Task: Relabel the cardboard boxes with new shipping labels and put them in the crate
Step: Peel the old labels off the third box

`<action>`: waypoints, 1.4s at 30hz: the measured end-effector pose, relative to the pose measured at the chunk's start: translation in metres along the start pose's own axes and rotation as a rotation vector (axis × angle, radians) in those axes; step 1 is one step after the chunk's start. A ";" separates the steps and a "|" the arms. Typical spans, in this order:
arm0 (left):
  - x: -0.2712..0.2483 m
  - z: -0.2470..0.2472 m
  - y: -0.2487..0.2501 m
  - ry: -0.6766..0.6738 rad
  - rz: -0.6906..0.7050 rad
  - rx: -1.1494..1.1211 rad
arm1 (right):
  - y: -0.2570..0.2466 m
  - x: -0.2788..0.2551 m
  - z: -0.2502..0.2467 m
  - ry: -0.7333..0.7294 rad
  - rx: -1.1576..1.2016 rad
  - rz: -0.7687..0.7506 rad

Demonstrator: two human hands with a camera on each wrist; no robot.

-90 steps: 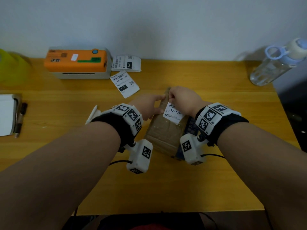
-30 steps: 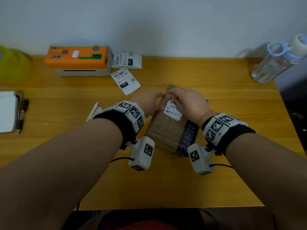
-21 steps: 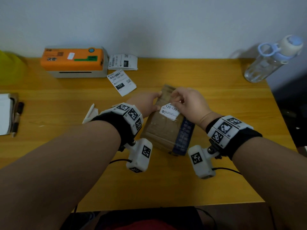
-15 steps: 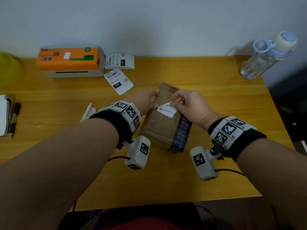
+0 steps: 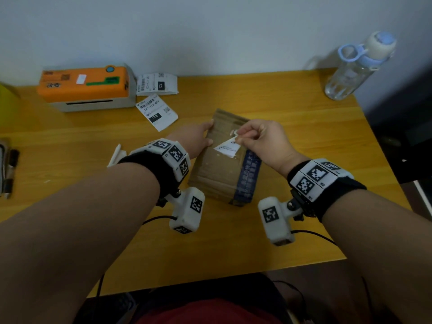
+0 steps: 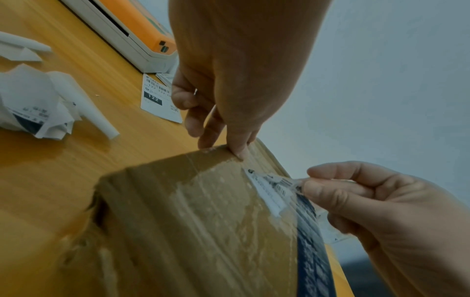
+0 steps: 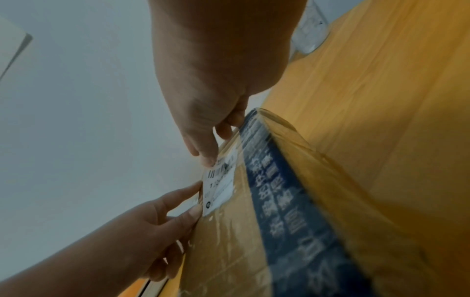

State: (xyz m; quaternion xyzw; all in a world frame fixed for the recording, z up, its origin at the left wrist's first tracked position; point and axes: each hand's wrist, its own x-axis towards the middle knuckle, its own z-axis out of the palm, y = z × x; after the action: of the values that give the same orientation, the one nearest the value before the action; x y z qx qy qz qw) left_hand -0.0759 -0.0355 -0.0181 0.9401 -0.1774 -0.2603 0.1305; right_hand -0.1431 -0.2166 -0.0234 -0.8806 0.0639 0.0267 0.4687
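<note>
on the bench (image 5: 292, 108) my left hand (image 5: 194, 139) steadies the cardboard box (image 5: 224, 167), fingers flat against its edge. my right hand (image 5: 261, 141) pinches the old label (image 5: 228, 147), half peeled; next i judge a slow pull to lift it whole.

Both forearms reached forward side by side, each wrist wrapped in a black band. The left hand (image 5: 196, 137) lay with its fingers straight and together, fingertips (image 6: 239, 151) pressing down. The right hand (image 5: 261, 139) was raised a little, its thumb and forefinger closed in a pinch grip, the other fingers curled beneath.
</note>
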 end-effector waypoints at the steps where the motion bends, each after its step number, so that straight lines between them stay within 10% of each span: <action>1: -0.001 0.001 0.001 0.007 0.006 0.031 | 0.000 0.000 0.001 0.029 -0.009 -0.004; 9: -0.013 0.017 -0.001 0.108 0.095 0.137 | -0.009 0.007 0.008 -0.038 -0.609 -0.222; 19: -0.007 0.016 0.004 -0.082 0.061 0.196 | -0.007 0.013 0.003 -0.097 -0.885 -0.402; 25: -0.003 0.003 0.005 -0.012 0.089 0.298 | -0.015 0.017 -0.004 -0.202 -0.955 -0.148; 35: 0.000 0.012 0.024 -0.072 0.020 0.312 | -0.011 0.024 -0.008 -0.174 -0.830 -0.159; 42: 0.016 -0.006 0.019 -0.108 -0.028 0.316 | 0.002 0.021 -0.020 -0.100 -0.273 -0.120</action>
State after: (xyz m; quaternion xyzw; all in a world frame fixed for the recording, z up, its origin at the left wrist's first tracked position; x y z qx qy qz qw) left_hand -0.0653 -0.0586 -0.0139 0.9360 -0.2097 -0.2809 -0.0323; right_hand -0.1232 -0.2364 -0.0164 -0.9359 -0.0163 0.0510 0.3481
